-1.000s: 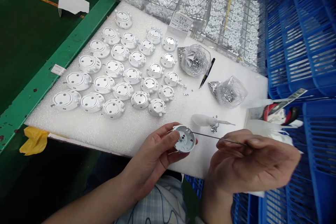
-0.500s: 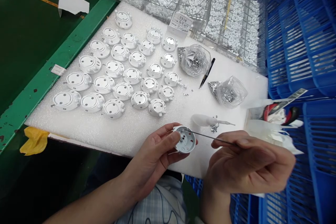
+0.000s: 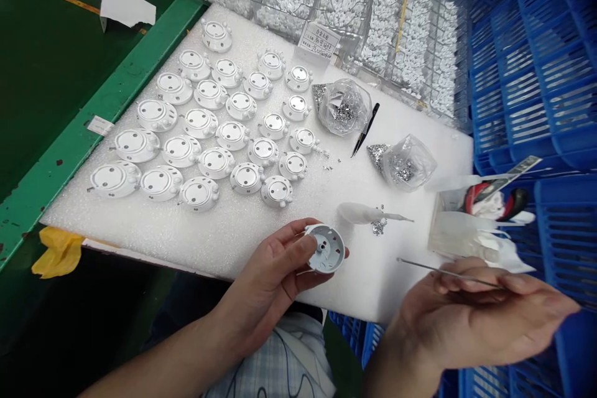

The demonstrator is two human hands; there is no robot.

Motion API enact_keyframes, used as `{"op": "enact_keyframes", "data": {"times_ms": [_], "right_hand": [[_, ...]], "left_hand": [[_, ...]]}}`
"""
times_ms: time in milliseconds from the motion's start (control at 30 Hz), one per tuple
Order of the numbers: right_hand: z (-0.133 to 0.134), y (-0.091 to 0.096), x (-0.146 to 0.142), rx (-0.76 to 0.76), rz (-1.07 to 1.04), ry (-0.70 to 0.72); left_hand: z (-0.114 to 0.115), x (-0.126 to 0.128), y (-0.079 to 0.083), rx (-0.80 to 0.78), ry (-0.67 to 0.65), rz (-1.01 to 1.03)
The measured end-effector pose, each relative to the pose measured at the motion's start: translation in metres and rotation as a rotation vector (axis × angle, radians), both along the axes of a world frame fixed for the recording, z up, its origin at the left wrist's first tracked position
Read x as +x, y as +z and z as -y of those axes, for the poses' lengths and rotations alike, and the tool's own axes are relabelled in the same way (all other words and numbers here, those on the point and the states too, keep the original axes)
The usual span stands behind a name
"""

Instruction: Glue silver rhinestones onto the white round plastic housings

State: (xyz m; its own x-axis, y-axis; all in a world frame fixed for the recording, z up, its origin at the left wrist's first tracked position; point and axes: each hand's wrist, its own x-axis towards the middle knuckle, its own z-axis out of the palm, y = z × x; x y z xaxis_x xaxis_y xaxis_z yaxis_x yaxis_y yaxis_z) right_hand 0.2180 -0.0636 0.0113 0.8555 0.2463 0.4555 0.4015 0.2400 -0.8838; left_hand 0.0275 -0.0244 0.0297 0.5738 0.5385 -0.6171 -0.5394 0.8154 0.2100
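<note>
My left hand [image 3: 275, 280] is closed round a small white round housing [image 3: 333, 254], its hollow inside turned up toward me and the thumb pressing on its rim. Over to the right, my right hand [image 3: 480, 317] grips a thin metal rod [image 3: 443, 272]; its tip points left, apart from the housing. What the rod's other end looks like is hidden by the fingers. Just beyond the housing lies a white squeeze bottle [image 3: 359, 213] with a narrow nozzle, beside a little pile of small metal parts [image 3: 379, 224].
Several white housings [image 3: 233, 135] stand in rows on the white foam sheet [image 3: 153, 230]. Two plastic bags of metal parts [image 3: 345, 109] and black tweezers [image 3: 365, 130] lie farther right. Behind is a clear tray [image 3: 261, 9] of white pieces; blue crates [image 3: 513, 74] border the right.
My right hand has drawn the rod out of the housing and moved right and down, away from it. My left hand keeps the housing in nearly the same place.
</note>
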Motion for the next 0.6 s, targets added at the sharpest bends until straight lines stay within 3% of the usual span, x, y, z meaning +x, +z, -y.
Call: {"op": "enact_keyframes", "data": {"times_ms": [133,300,467,600], "right_hand": [[0.004,-0.014,0.001,0.013,-0.132,0.062],[0.001,-0.016,0.005,0.041,-0.255,0.140],[-0.001,-0.014,0.007,-0.001,-0.273,0.146],[0.000,-0.015,0.007,-0.005,-0.264,0.151]], "left_hand": [[0.007,0.002,-0.010,0.098,-0.037,-0.053],[0.021,-0.002,-0.021,0.295,-0.113,-0.035],[0.027,-0.012,-0.018,0.499,-0.177,-0.110],[0.028,-0.017,-0.015,0.549,-0.153,-0.108]]}}
